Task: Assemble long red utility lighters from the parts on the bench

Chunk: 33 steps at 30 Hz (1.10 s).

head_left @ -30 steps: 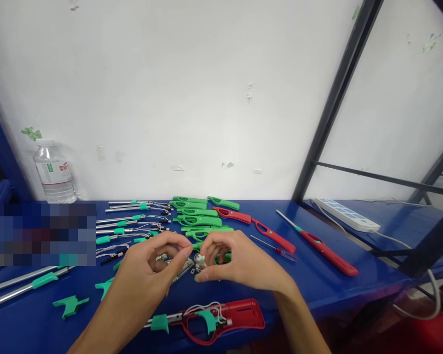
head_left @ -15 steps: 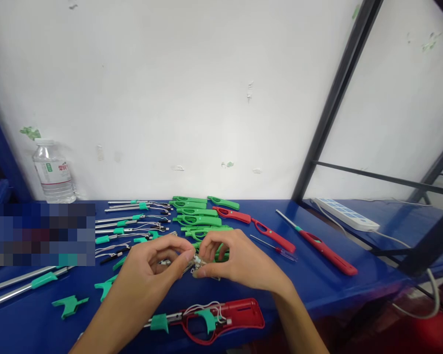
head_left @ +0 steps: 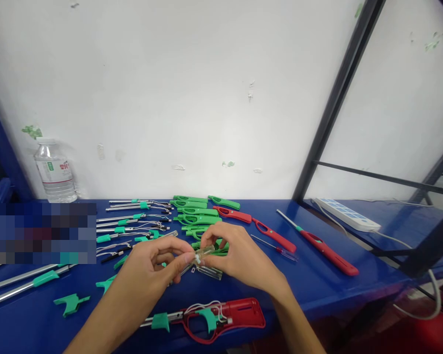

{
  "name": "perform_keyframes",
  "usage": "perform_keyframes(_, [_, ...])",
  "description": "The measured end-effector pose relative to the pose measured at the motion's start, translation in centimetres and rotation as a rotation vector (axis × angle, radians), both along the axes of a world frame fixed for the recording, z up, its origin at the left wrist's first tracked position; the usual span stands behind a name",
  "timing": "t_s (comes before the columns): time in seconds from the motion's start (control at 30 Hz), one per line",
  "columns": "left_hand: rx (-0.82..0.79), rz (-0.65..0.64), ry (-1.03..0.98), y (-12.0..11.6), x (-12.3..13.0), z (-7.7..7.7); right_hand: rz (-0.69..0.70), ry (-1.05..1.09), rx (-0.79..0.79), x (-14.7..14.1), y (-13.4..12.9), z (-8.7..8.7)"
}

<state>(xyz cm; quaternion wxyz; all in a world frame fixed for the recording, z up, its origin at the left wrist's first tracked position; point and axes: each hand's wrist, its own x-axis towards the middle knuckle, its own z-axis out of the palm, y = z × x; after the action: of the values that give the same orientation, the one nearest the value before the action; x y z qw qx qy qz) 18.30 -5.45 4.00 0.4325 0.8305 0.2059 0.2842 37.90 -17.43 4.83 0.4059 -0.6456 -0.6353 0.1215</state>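
Over the middle of the table, a small clear lighter fuel tank (head_left: 205, 251) with a white fitting at one end is between my hands. My left hand (head_left: 162, 263) pinches the fitting end with thumb and forefinger. My right hand (head_left: 239, 253) is closed round the clear end, its fingers curled and partly hidden. Beneath them lie more clear tanks (head_left: 210, 272) with metal parts. Nearer me lies an opened red lighter shell (head_left: 245, 313), holding a metal tube, white wires and a teal trigger (head_left: 207, 319).
Green lighter shells (head_left: 199, 220) and metal tubes with wires (head_left: 133, 223) lie behind. To the right are red shell halves (head_left: 273, 235), a screwdriver (head_left: 280, 250) and a whole red lighter (head_left: 328, 253). A water bottle (head_left: 55, 172) and power strip (head_left: 349, 215) stand farther off.
The clear tank between my hands has turned so that its body shows more plainly. My right hand has shifted slightly, uncovering the loose tanks below.
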Motion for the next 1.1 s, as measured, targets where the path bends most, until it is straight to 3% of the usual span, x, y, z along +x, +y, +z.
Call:
perform_keyframes(0.3, [0.076, 0.013, 0.081, 0.5, 0.3, -1.6, -0.001, -0.014, 0.005, 0.1, 0.0, -0.2])
perform_keyframes(0.6, [0.221, 0.010, 0.070, 0.0, -0.6, -0.8, 0.001, 0.022, -0.017, 0.3, 0.0, -0.5])
perform_keyframes(0.87, [0.314, -0.031, 0.076, -0.3, -0.3, -1.0, -0.001, 0.018, -0.001, 0.5, 0.1, -0.5])
perform_keyframes(1.1, [0.365, -0.020, 0.037, -0.5, 0.1, -0.8, -0.080, -0.024, 0.065, 0.7, 0.2, -0.9])
